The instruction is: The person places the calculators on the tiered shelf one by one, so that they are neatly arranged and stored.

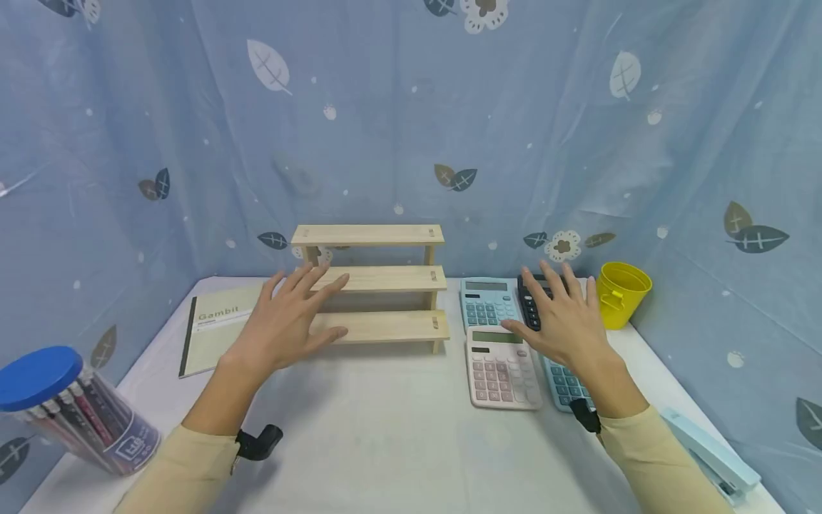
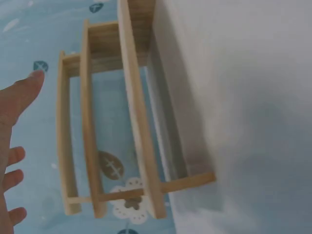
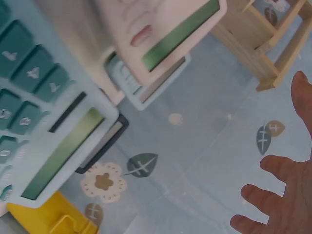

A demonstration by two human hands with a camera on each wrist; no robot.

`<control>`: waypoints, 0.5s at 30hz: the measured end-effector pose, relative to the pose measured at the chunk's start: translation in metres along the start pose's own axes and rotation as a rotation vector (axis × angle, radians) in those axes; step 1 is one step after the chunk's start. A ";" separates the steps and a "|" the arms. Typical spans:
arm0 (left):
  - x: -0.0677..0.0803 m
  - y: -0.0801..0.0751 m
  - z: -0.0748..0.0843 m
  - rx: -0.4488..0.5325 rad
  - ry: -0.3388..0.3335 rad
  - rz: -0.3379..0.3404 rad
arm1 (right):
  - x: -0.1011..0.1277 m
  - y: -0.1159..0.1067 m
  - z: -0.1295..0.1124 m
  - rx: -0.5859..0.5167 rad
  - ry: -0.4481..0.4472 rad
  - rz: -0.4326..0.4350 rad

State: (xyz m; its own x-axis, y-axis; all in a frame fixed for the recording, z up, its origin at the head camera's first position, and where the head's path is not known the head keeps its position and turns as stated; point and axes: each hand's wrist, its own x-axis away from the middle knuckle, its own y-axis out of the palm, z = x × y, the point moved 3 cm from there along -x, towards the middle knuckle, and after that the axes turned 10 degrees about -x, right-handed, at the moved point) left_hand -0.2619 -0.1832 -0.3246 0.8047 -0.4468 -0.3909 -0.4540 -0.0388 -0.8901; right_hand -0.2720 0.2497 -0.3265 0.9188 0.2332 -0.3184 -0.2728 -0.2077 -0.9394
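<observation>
A three-step wooden rack (image 1: 375, 285) stands at the back middle of the white table (image 1: 385, 428). My left hand (image 1: 289, 318) hovers flat and open just in front of the rack's left end, holding nothing; the left wrist view shows the rack (image 2: 136, 122) beside the fingers (image 2: 19, 92). My right hand (image 1: 561, 318) is spread open above a group of calculators: a pink one (image 1: 502, 368), a teal one (image 1: 489, 303), a black one (image 1: 529, 300) and a light blue one (image 1: 568, 385). The right wrist view shows the pink calculator (image 3: 170, 24), the light blue calculator (image 3: 44, 112) and the fingertips (image 3: 287, 195) apart.
A notebook (image 1: 218, 325) lies at the back left. A jar of pens with a blue lid (image 1: 64, 407) stands at the front left. A yellow bucket (image 1: 619, 293) sits at the back right, a light blue stapler (image 1: 709, 450) at the front right. Patterned blue cloth (image 1: 411, 128) walls the table.
</observation>
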 end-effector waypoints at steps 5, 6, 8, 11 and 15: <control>0.006 0.009 -0.001 0.027 -0.008 0.004 | 0.007 0.002 0.008 0.009 0.005 0.021; 0.008 0.010 -0.001 0.034 -0.007 0.014 | 0.009 0.002 0.009 0.010 0.005 0.028; 0.010 0.012 -0.002 0.047 -0.008 0.035 | 0.013 0.001 0.009 0.013 0.002 0.042; 0.013 0.016 -0.004 0.068 -0.013 0.053 | 0.019 0.001 0.010 0.001 -0.006 0.059; 0.017 0.021 -0.007 0.090 -0.029 0.046 | 0.025 0.004 0.015 -0.013 0.006 0.063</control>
State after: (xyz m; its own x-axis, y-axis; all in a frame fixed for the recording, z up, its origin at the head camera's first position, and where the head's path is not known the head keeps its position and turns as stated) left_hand -0.2602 -0.1984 -0.3485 0.7951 -0.4202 -0.4373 -0.4554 0.0625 -0.8881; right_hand -0.2545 0.2688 -0.3399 0.9016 0.2141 -0.3758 -0.3261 -0.2342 -0.9159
